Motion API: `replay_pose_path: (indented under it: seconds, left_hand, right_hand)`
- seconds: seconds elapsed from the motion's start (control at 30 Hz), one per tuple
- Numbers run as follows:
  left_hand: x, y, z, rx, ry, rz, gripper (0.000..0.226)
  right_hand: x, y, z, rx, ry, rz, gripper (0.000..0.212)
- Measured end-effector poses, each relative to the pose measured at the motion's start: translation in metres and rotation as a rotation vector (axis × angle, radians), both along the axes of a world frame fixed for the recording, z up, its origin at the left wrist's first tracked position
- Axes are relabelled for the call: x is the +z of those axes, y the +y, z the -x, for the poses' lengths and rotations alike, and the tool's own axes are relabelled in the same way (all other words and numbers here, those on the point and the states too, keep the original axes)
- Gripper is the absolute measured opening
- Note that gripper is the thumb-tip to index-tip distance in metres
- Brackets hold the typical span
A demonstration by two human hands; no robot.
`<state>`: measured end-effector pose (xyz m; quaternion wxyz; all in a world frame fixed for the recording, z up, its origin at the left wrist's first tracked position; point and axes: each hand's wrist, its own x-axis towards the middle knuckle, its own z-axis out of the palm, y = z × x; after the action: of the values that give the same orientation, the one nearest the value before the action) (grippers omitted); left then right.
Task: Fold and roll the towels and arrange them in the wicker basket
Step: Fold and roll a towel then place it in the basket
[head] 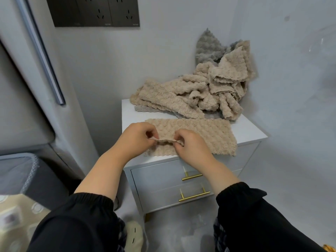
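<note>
A beige bubble-textured towel (209, 135) lies folded into a long strip across the front of a white nightstand (251, 132). My left hand (134, 137) and my right hand (189, 144) both pinch its left end, lifting a small fold of cloth between them. Behind it sits a heap of crumpled beige towels (192, 95), with a grey towel (209, 48) propped against the wall corner. No wicker basket is in sight, except perhaps a sliver of woven material (330, 249) at the bottom right corner.
The nightstand has two drawers with gold handles (192, 176). A wall with dark power sockets (94, 11) rises behind. On the left stands a grey padded headboard (21, 110) and a mesh-edged bin (20, 171). A slipper (133, 235) is on the floor.
</note>
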<state>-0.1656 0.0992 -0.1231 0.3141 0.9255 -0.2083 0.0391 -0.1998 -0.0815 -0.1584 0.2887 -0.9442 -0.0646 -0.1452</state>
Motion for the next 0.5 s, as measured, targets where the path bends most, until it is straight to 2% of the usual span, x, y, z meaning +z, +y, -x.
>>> replay_pose_path:
  seconds: [0.17, 0.3, 0.33, 0.43, 0.5]
  left_hand:
    - [0.002, 0.0, 0.002, -0.079, 0.058, -0.068, 0.019]
    - [-0.003, 0.001, 0.002, -0.139, 0.193, -0.278, 0.007]
    - [-0.004, 0.0, 0.002, -0.121, 0.203, -0.298, 0.01]
    - [-0.004, -0.009, -0.001, -0.019, 0.083, -0.276, 0.03]
    - [-0.006, -0.018, -0.002, 0.034, -0.059, -0.272, 0.03]
  right_hand:
    - [0.003, -0.004, -0.001, 0.087, 0.051, 0.03, 0.017]
    - [0.002, -0.009, -0.001, 0.156, 0.117, 0.135, 0.003]
    - [0.004, -0.01, 0.001, 0.159, 0.125, 0.118, 0.006]
    - [0.016, -0.018, 0.01, 0.067, 0.154, -0.053, 0.018]
    - [0.022, -0.033, 0.013, -0.091, 0.106, -0.102, 0.019]
